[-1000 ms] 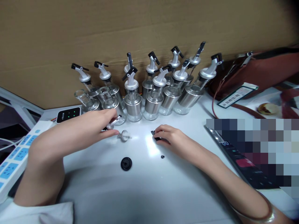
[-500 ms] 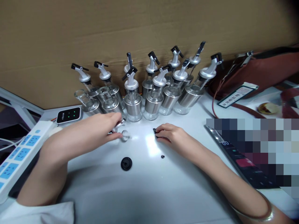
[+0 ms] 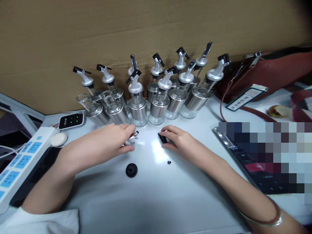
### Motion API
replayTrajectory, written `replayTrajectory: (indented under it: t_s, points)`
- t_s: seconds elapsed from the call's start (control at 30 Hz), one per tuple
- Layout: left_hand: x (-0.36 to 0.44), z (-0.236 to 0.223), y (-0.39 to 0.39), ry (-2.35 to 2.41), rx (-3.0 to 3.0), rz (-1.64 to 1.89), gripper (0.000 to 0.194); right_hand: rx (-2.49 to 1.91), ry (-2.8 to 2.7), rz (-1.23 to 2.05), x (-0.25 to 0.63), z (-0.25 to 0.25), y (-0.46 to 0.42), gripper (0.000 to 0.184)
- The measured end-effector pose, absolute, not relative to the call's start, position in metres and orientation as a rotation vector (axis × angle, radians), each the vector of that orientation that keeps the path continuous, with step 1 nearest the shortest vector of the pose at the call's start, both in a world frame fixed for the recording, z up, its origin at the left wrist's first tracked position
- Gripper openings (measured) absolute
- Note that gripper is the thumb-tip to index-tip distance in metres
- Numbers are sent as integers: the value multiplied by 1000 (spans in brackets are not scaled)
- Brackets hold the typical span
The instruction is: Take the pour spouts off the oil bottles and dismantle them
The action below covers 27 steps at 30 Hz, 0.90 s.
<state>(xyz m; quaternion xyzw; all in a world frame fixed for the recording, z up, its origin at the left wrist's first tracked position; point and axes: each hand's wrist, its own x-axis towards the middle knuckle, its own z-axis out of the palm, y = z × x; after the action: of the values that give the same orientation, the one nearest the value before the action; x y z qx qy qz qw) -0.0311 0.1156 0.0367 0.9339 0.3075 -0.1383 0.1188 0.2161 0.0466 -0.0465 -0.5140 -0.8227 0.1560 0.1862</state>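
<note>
My left hand [image 3: 122, 138] is closed on a silver pourer spout [image 3: 132, 138], whose narrow end sticks out between thumb and fingers. The rest of the spout is hidden in the hand. To its right, my right hand [image 3: 173, 138] pinches a small black lever [image 3: 162, 138] just above the white table [image 3: 156, 201]. The two parts are apart. Nearer to me, a round black stopper [image 3: 131, 170] lies on the table, and a tiny dark plug [image 3: 169, 162] lies below my right hand.
Several glass bottles with steel sleeves and silver pourers [image 3: 159, 107] stand behind my hands; two open-necked bottles [image 3: 114, 109] are at front left. Left are a power strip [image 3: 26, 156], a black phone [image 3: 36, 175] and a Wi-Fi device [image 3: 71, 120]. A brown bag [image 3: 275, 74] sits right.
My left hand has moved slightly right and turned the spout, so its narrow end now shows and its round clear-looking end no longer does. More of the black lever shows in my right hand.
</note>
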Motion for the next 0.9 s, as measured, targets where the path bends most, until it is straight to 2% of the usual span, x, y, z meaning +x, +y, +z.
replayTrajectory:
  t_s: [0.4,0.9]
  points:
    - [-29,37,116,907,2722,-409,27,-1448,-2368,400,217,-52,47,38]
    - [-29,39,115,909,2732,-400,26,-1477,-2278,527,219,-53,50,33]
